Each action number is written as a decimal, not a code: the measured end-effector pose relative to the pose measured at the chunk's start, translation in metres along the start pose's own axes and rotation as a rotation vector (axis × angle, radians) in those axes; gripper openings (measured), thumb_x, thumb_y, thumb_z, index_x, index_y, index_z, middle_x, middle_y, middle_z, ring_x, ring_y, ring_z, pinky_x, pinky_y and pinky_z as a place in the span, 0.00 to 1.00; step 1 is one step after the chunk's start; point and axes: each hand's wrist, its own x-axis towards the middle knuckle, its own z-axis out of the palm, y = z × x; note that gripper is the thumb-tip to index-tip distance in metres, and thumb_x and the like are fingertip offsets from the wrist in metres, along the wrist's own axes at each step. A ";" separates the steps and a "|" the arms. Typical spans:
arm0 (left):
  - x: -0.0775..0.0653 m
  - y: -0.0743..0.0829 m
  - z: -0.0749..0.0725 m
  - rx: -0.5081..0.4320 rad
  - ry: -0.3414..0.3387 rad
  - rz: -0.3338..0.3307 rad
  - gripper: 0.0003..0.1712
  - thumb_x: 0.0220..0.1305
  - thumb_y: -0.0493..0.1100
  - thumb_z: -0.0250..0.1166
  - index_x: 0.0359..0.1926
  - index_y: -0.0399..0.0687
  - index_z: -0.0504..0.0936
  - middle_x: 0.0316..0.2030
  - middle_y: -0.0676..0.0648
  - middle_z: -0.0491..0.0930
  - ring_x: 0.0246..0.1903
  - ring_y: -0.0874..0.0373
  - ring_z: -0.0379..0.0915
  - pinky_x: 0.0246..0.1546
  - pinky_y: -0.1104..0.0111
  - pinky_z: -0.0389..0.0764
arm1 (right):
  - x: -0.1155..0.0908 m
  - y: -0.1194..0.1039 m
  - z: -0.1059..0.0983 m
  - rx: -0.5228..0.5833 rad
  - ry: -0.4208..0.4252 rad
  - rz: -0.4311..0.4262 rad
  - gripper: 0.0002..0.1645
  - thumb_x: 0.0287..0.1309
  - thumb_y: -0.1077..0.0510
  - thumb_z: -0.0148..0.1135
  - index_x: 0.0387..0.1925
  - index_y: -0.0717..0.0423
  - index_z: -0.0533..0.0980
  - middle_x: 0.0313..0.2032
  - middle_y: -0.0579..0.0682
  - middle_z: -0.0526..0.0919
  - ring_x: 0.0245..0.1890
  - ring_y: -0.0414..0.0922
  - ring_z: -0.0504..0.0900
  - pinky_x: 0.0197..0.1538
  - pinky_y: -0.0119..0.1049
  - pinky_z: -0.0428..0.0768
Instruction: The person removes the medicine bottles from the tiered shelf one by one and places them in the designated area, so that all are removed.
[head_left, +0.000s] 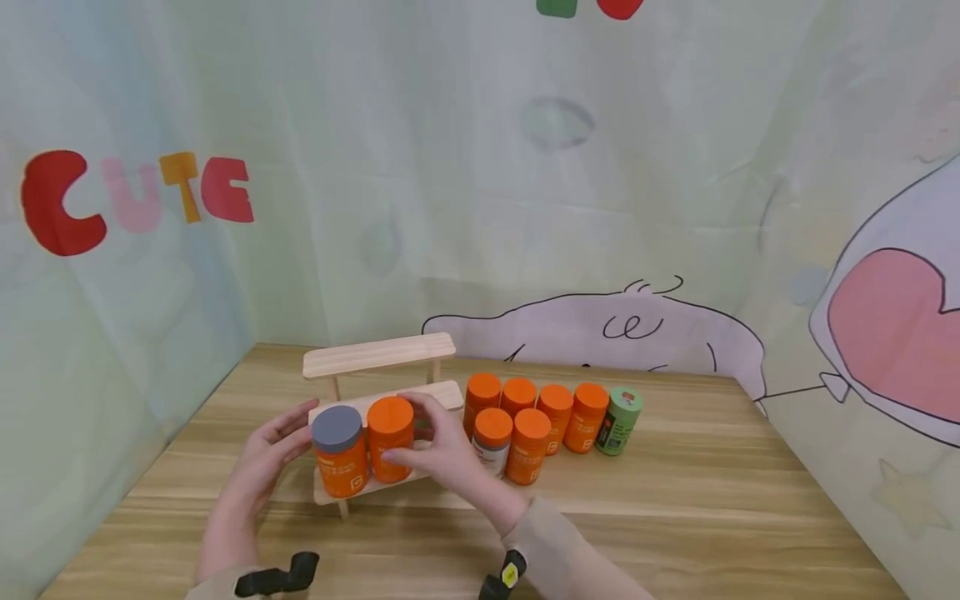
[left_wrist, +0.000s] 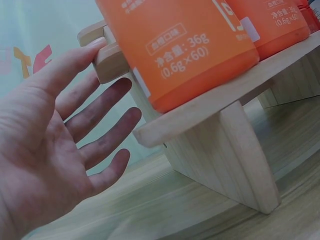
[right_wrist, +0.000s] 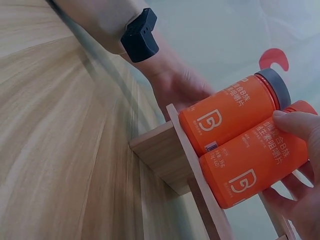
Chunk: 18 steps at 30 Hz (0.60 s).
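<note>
A small tiered wooden shelf [head_left: 378, 357] stands at the left of the table. On its lowest tier, side by side, are an orange bottle with a grey lid [head_left: 339, 454] and an orange bottle with an orange lid [head_left: 390, 417]. My right hand [head_left: 450, 446] grips the orange-lidded one, thumb on the near side and fingers behind. The right wrist view shows that bottle [right_wrist: 250, 165] with its base on the tier, against its neighbour. My left hand [head_left: 266, 454] is at the shelf's left end, a fingertip touching a tier's end [left_wrist: 111, 62], the other fingers loosely extended.
Right of the shelf stand several orange bottles [head_left: 555, 408], a white bottle with an orange lid [head_left: 492, 454] and a green bottle [head_left: 619, 421]. They are grouped closely. A printed curtain [head_left: 480, 208] closes off the table's [head_left: 675, 533] back and sides.
</note>
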 end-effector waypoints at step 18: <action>0.000 0.001 0.000 0.004 0.013 -0.022 0.19 0.71 0.39 0.58 0.55 0.70 0.79 0.43 0.73 0.78 0.44 0.78 0.74 0.45 0.83 0.76 | -0.014 -0.015 -0.021 -0.037 0.117 -0.034 0.37 0.52 0.63 0.73 0.63 0.52 0.69 0.57 0.50 0.79 0.57 0.48 0.76 0.55 0.35 0.77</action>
